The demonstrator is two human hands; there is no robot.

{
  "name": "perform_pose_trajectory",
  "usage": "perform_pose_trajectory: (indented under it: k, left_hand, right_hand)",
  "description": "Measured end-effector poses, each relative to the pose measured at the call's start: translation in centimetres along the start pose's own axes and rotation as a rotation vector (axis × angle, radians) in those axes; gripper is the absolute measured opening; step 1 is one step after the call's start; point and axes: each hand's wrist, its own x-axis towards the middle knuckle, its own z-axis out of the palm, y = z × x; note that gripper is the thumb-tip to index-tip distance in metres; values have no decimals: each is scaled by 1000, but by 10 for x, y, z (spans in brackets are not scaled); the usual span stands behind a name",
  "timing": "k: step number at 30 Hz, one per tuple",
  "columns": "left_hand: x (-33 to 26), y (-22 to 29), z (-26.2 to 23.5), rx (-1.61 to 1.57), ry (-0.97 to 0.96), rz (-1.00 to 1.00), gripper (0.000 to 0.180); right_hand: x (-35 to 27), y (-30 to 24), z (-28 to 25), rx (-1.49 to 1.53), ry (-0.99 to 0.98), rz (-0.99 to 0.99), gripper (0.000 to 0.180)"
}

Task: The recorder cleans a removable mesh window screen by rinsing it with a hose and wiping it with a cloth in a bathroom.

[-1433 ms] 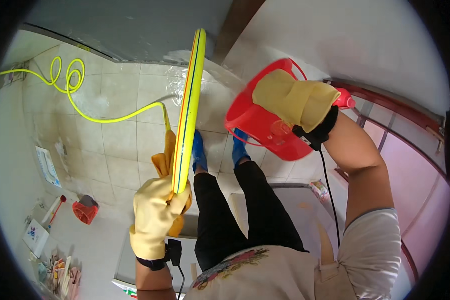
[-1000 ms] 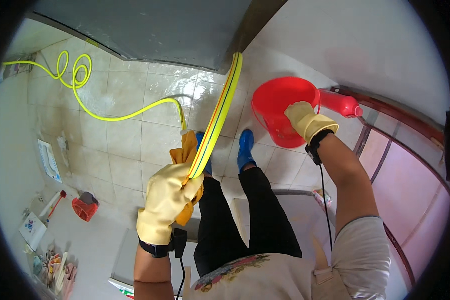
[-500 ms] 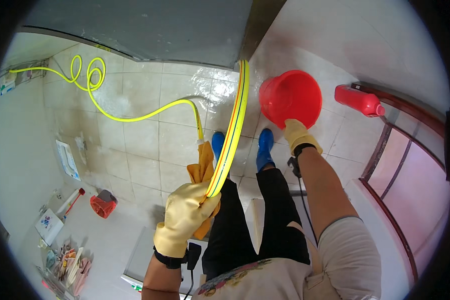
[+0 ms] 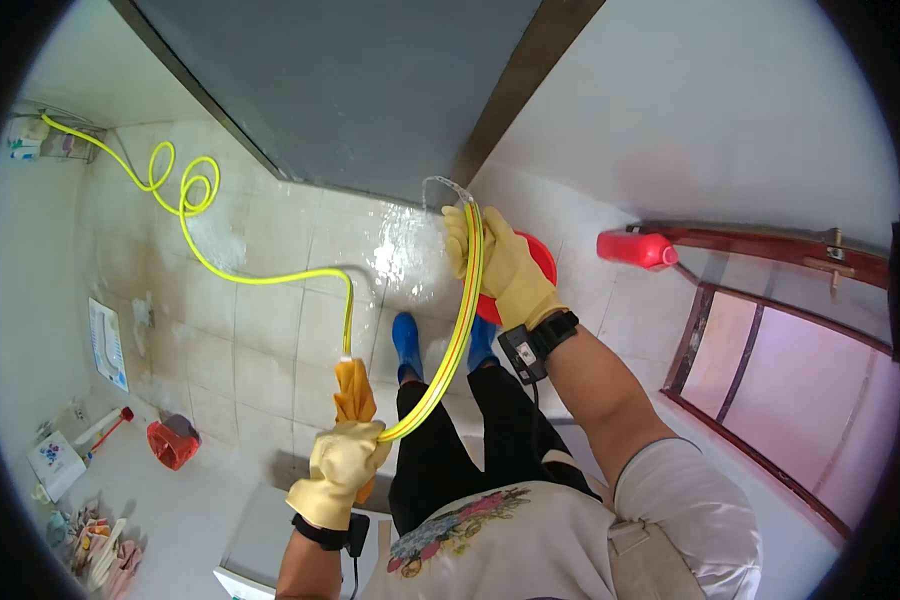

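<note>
A yellow hose (image 4: pixel 436 392) with coloured stripes arcs up in front of my legs. My left hand (image 4: pixel 341 468), in a cream rubber glove, is closed around its lower part together with an orange-brown cloth (image 4: pixel 353 392). My right hand (image 4: pixel 515 275), gloved alike, is at the hose's upper end, with fingers showing on the far side of it and the thumb on the near side. Water (image 4: pixel 438 184) curves out of that end to the left, beside a grey door-like panel (image 4: pixel 350 90). Behind my right hand, a red bucket (image 4: pixel 542 258) is mostly hidden.
The hose (image 4: pixel 260 281) runs on across wet floor tiles (image 4: pixel 270 330) in loops to the far left. A red bottle (image 4: pixel 635 250) lies by the right wall near a brown-framed window (image 4: pixel 760 345). A red bin (image 4: pixel 173 446) stands at left.
My right hand has left the bucket's rim and come up to the hose end. Water now spurts from it. The view has shifted, and the hose end sits lower in the picture.
</note>
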Motion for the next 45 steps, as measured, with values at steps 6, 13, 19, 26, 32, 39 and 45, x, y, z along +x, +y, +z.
perform_pose_trajectory:
  k: [6,13,19,26,32,39,45]
  left_hand:
    - [-52,-7,4,-35,20,-69,22]
    - [-70,-4,2,-81,78,-22,21]
    - [-75,-9,-5,-112,159,-9,20]
    - [-77,-14,-33,-66,214,-6,23]
    - [-79,-14,-45,-62,299,27,26]
    - [-79,-13,-52,-98,311,40,24]
    - [-82,-7,-62,-110,297,65,26]
  right_hand:
    - [-50,1,96,-82,-16,-7,56]
    - [-99,20,156,-253,103,-48,59]
    - [-103,1,168,-148,211,47,54]
    - [-124,-2,190,-296,272,-123,33]
    - [-143,0,216,-322,287,-217,30]
    - [-164,5,226,-324,332,-387,36]
    - [-179,11,243,-330,307,-483,44]
